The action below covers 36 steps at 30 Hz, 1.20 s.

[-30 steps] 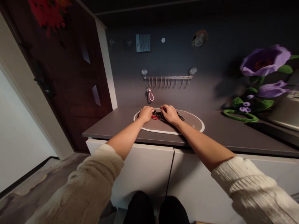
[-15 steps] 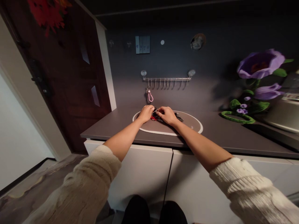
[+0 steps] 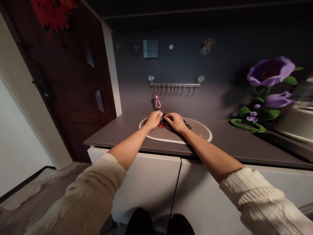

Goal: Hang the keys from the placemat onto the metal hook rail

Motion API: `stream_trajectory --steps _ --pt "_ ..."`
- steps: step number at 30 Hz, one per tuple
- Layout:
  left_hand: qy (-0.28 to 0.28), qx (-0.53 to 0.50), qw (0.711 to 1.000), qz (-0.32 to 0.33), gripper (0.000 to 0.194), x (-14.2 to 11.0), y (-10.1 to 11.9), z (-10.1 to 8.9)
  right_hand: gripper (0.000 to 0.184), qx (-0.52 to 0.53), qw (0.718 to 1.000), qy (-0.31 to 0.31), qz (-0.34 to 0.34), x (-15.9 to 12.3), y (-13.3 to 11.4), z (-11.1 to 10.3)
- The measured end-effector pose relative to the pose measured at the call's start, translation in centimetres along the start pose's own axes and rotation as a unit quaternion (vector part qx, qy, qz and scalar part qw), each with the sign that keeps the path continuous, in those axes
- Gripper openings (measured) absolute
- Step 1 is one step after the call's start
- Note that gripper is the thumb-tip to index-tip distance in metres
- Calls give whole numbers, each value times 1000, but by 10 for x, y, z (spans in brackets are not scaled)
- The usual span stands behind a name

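My left hand (image 3: 153, 119) and my right hand (image 3: 175, 121) meet over the far left part of an oval grey mat (image 3: 195, 132) with a pale rim on the dark counter. Both have their fingers curled on a small bunch of keys (image 3: 163, 123) with red and black parts, pinched between them just above the mat. A dark key fob (image 3: 187, 124) lies on the mat beside my right hand. On the wall behind, a pink carabiner keychain (image 3: 157, 101) hangs from the leftmost hook of a metal hook rail (image 3: 174, 85).
A dark wooden door (image 3: 61, 75) stands at the left. Purple fabric flowers with green stems (image 3: 266, 91) sit on the counter at the right, next to a metal tray (image 3: 295, 124). White cabinet doors (image 3: 151, 186) are below the counter. Light switches (image 3: 150, 48) are on the wall.
My hands have drawn closer together over the keys and lifted them slightly. The view has tilted down a little.
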<state>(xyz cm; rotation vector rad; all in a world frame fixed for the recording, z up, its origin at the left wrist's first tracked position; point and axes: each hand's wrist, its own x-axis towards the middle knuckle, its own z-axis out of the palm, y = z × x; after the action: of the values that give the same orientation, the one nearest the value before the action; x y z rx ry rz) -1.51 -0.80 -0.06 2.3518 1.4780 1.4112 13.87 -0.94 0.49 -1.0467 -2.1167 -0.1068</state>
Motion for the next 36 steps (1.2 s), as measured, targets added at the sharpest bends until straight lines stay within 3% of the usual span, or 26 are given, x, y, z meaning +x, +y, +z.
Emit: stream_trajectory --steps 10,23,27,31,36 --pt "10 -34 996 -87 27 -1 2 -1 16 31 999 44 2 0 2 -2" --pt "-54 -249 954 -158 24 -1 0 6 18 113 991 68 3 1 0 -5" --pt "-35 -198 969 -144 21 -1 -1 6 18 136 988 76 12 4 0 -4" --pt "-2 -58 988 -145 25 -2 1 2 21 167 982 87 30 9 3 -4" --pt "34 79 986 -143 32 -4 6 -3 22 204 973 98 49 23 6 -6"
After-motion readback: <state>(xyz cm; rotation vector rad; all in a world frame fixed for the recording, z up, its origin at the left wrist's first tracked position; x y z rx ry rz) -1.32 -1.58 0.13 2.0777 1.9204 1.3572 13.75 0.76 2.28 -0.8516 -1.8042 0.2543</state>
